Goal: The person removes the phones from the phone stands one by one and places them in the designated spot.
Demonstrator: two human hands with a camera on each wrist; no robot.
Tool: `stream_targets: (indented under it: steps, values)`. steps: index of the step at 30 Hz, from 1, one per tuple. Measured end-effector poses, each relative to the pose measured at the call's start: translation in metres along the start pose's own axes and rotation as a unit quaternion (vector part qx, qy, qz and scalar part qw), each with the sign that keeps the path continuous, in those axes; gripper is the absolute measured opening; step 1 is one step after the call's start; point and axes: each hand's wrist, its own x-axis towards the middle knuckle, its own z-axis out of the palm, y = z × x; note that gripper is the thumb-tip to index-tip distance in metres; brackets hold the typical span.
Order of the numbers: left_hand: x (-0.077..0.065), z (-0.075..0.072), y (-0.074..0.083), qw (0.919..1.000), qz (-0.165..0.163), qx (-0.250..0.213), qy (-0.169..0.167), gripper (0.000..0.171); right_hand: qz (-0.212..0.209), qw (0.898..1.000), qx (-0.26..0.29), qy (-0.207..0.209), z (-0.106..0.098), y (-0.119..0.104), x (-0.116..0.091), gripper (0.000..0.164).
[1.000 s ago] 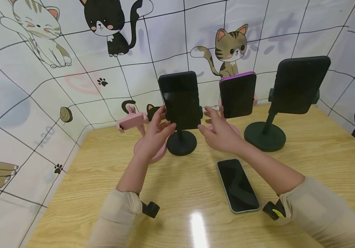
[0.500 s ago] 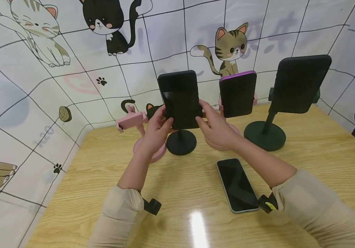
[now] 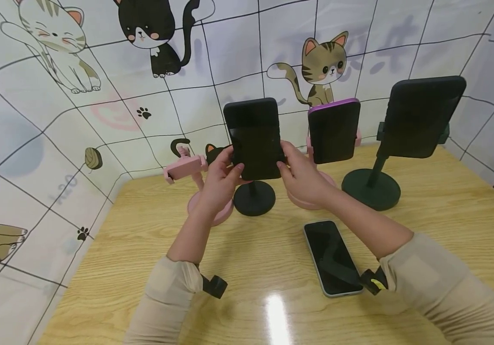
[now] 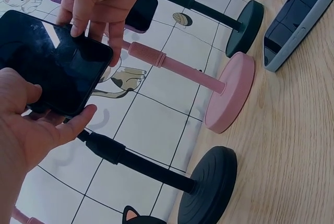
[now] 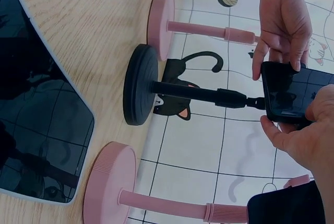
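Observation:
A black smartphone [image 3: 253,129] sits upright on a black phone stand [image 3: 254,200], its screen facing me. My left hand [image 3: 220,184] grips the phone's lower left edge, thumb on the front and fingers behind. At the opposite edge my right hand [image 3: 305,179] holds it the same way. The left wrist view shows both thumbs on the dark screen [image 4: 57,59], and the stand's pole [image 4: 151,169] running from behind the phone to its round base. Fingers behind the phone are partly hidden. The holder's clamp is mostly covered by the hands and phone.
A pink stand [image 3: 185,167] with an unoccupied holder is at left. To the right are a purple-edged phone [image 3: 334,132] on another pink stand and a large black tablet-like device [image 3: 424,117] on a green stand. Another phone [image 3: 332,258] lies flat on the wooden table [image 3: 143,230].
My right hand has come left onto the phone's right edge, and both hands have closed from loosely spread fingers into a grip. The phone stays in place on its stand.

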Motion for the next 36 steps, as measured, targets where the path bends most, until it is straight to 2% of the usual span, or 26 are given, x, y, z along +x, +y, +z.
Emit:
stream_targets:
  steps: [4, 11, 19, 25, 36]
  values:
    - [0.001, 0.001, 0.000, 0.9998, -0.003, -0.017, 0.009, 0.040, 0.001, 1.000, 0.002, 0.011, 0.001, 0.002, 0.001, 0.040]
    - [0.001, 0.004, -0.001, 0.9992, 0.005, -0.036, 0.015, 0.040, 0.025, 0.999, 0.010, 0.043, 0.003, 0.003, -0.001, 0.044]
    - [-0.003, 0.006, -0.003, 0.9985, 0.023, -0.047, 0.012, 0.042, -0.002, 0.997, 0.016, 0.079, 0.004, 0.003, -0.004, 0.038]
    - [-0.009, 0.009, -0.002, 0.9972, 0.024, -0.070, 0.014, 0.041, -0.007, 0.996, 0.025, 0.087, 0.004, 0.002, -0.008, 0.036]
    - [-0.021, 0.009, 0.003, 0.9982, 0.032, -0.050, -0.007, 0.042, 0.008, 0.995, 0.041, 0.094, 0.001, -0.005, -0.022, 0.036]
